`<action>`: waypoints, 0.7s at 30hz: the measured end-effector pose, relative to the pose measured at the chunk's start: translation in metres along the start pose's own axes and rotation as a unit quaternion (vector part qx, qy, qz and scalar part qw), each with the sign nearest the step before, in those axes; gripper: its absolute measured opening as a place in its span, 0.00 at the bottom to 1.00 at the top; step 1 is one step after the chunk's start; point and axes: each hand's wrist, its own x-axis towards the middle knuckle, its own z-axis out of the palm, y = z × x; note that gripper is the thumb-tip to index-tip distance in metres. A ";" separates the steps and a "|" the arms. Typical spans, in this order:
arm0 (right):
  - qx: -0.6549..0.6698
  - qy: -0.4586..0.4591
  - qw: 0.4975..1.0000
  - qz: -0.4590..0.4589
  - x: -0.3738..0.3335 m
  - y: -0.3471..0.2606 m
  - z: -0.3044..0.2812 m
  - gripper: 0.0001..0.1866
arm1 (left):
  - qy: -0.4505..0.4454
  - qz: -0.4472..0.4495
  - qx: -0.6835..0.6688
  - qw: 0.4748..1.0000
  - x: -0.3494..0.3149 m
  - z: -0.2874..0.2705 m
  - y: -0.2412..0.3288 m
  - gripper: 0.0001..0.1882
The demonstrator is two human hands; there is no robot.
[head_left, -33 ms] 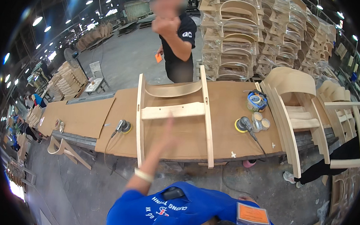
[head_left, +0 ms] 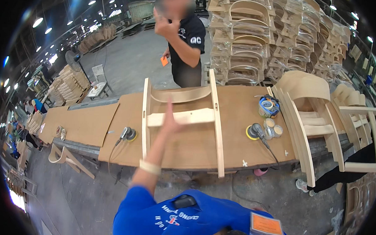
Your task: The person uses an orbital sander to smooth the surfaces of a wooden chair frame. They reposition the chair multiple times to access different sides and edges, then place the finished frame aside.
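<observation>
A pale wooden chair frame point(head_left: 219, 137) lies on the cardboard-covered bench in front of me, with two long legs, a curved back rail point(head_left: 182, 95) and a straight crossbar point(head_left: 198, 116). My left hand point(head_left: 170, 121) is over the crossbar, slightly blurred, a finger stretched toward the curved rail and the thumb out to the side. It holds nothing, and whether it touches the wood I cannot tell. My right hand is out of sight beyond my blue sleeve. Left of the frame lies a sander point(head_left: 129, 134) with a yellow pad; another sander point(head_left: 255, 130) lies right of it.
Across the bench point(head_left: 236, 157) stands a person in black point(head_left: 186, 54), one hand raised, an orange card point(head_left: 164, 61) in the other. A blue tub point(head_left: 267, 107) and round abrasive discs point(head_left: 273, 128) sit at right, beside leaning chair frames point(head_left: 304, 97). Wrapped chair parts point(head_left: 245, 44) are stacked behind.
My left hand has moved farther over the chair frame, up across the crossbar, and its thumb now shows to the side. The person opposite has shifted the raised hand slightly left.
</observation>
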 end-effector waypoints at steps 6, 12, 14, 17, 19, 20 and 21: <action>0.319 0.318 0.890 0.072 -0.044 -0.051 -0.007 0.14 | 0.163 0.385 -0.271 0.867 0.427 -0.270 0.268 0.08; 0.246 0.463 0.833 0.177 -0.046 -0.104 0.062 0.15 | -0.171 0.230 -0.512 0.810 0.440 -0.026 0.158 0.12; 0.214 0.432 0.853 0.199 -0.011 -0.122 0.082 0.14 | -0.104 0.068 -0.527 0.841 0.434 0.019 0.067 0.13; 0.159 0.380 0.883 0.225 0.036 -0.142 0.103 0.14 | -0.098 -0.085 -0.592 0.796 0.421 0.028 -0.025 0.13; 0.120 0.344 0.901 0.236 0.061 -0.149 0.113 0.13 | -0.099 -0.101 -0.577 0.805 0.412 0.018 -0.061 0.12; 0.097 0.326 0.910 0.237 0.072 -0.150 0.116 0.13 | -0.100 -0.111 -0.578 0.802 0.409 0.015 -0.075 0.12; 0.072 0.310 0.918 0.235 0.081 -0.151 0.117 0.13 | -0.101 -0.119 -0.581 0.799 0.406 0.014 -0.087 0.12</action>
